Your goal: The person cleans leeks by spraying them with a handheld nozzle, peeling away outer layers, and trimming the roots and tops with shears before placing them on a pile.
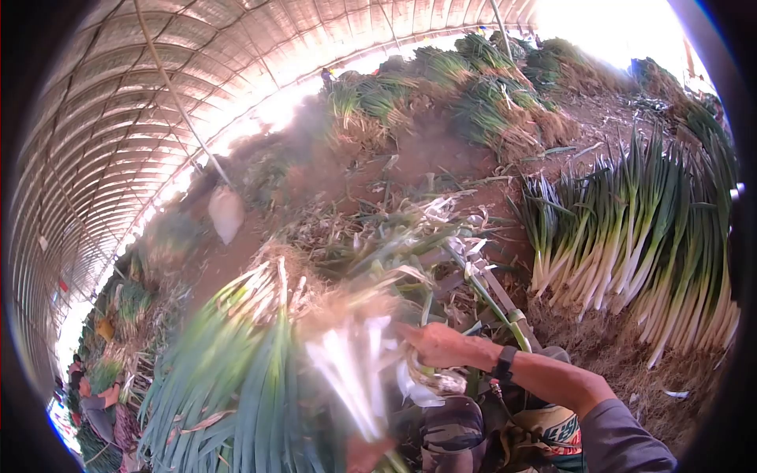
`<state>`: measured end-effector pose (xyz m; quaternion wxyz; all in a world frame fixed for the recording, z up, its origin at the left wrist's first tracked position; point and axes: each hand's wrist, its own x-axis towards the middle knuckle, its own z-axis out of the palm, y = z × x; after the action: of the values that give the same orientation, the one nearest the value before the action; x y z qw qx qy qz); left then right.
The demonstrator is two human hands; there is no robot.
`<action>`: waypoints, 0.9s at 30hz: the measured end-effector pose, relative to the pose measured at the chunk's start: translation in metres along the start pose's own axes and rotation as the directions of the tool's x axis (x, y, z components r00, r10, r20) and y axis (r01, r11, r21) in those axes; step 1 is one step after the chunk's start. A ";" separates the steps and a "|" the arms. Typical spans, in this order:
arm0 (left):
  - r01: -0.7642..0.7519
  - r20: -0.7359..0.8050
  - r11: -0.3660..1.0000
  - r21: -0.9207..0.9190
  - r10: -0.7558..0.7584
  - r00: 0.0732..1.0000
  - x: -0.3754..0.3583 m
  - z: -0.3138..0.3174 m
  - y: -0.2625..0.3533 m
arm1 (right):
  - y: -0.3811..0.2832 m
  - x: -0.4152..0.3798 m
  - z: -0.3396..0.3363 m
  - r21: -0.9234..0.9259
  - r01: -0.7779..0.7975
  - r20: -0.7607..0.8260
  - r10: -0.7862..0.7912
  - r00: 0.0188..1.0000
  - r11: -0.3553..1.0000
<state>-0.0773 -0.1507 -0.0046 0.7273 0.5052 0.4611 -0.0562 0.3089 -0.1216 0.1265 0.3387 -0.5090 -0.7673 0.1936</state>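
Observation:
Several green onions [347, 378] with white stalks are held across my lap, root ends up and blurred by motion. Low in the view, my left hand [367, 455] is closed around their lower part; it is smeared and partly cut off by the frame edge. My right hand [443, 345], with a dark band on the wrist, is closed beside the top of the white stalks. Its fingertips are blurred, and what they pinch cannot be made out. Pale peeled skins [422, 382] hang just below it. A large pile of unpeeled green onions [244, 378] lies to the left.
Cleaned green onions [615, 229] lie in a row on the right. Loose leaf scraps [371, 236] cover the soil ahead. More bundles [497, 102] are heaped at the back. A slanted pole [177, 102] stands at left, a white bag [226, 213] at its foot. Another person [98, 402] sits far left.

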 end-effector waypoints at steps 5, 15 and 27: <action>-0.032 -0.254 0.942 0.334 0.123 0.959 -0.036 0.076 0.082 | 0.039 0.013 0.053 -0.018 -0.002 0.159 0.005 0.987 1.000; -0.670 0.076 0.572 -0.472 0.784 0.616 0.001 0.012 -0.025 | 0.071 0.058 -0.079 -0.394 -0.558 -0.269 0.489 0.830 0.730; -0.707 -0.261 0.700 -0.098 0.668 0.697 -0.087 0.073 0.049 | 0.032 0.017 -0.088 -0.319 0.143 -0.014 -0.156 0.988 0.937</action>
<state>-0.0547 -0.2181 0.0970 0.6883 0.5718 0.3135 0.3179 0.3884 -0.0971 0.1722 0.2812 -0.5007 -0.8181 0.0315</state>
